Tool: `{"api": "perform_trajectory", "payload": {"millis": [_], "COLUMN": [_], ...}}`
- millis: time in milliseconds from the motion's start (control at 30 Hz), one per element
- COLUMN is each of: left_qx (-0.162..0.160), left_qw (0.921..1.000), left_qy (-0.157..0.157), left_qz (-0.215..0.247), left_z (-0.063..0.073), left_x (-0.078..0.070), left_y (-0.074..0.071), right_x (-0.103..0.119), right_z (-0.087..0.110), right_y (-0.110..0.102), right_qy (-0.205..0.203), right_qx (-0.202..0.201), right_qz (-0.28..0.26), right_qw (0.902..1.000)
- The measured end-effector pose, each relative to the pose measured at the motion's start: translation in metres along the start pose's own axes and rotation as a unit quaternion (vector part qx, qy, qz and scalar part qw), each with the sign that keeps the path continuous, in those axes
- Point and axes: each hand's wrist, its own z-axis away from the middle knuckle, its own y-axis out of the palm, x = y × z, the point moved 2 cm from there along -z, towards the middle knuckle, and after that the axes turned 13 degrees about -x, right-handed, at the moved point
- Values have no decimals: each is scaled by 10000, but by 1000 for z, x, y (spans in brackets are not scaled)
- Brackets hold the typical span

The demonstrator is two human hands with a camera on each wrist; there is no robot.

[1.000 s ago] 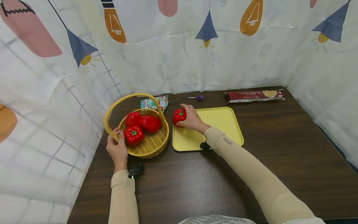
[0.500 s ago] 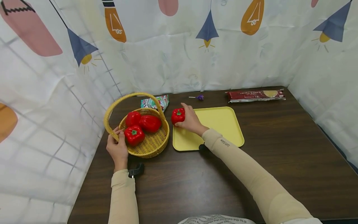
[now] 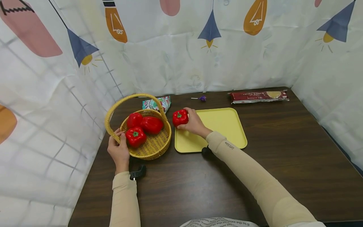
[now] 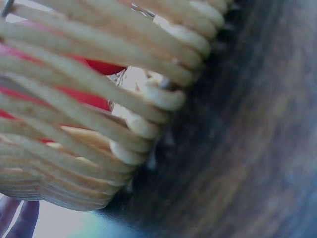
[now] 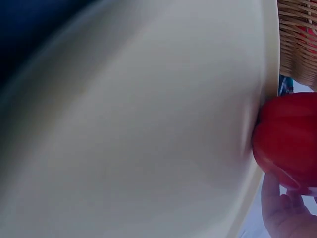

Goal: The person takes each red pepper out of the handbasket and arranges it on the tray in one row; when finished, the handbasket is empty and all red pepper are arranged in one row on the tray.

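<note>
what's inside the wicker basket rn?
Three red bell peppers lie in the wicker basket, two at the back, one in front. The basket floor under them is covered. A fourth pepper is outside, in the right hand at the yellow tray.

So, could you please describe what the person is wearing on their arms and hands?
Both arms are covered by long, close-fitting beige sleeves reaching the wrists; the right one carries small dark lettering near the cuff. A black wrist device sits at the left cuff. The left hand and right hand are bare.
</note>
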Motion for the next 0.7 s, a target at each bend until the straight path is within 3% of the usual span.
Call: {"api": "perform_trajectory", "payload": {"millis": [433, 700], "left_qx": [-5, -34], "left_qw": [10000, 9999], "left_qy": [24, -31], "left_qz": [-14, -125], "left_z": [1, 0], "left_x": [-2, -3], "left_y": [0, 1], "right_x": [-2, 11], "right_z": [1, 4], "right_y": [3, -23], "right_qy": [162, 503], "right_qx": [101, 118], "right_qz": [-158, -765], "right_qw": [9997, 9957]}}
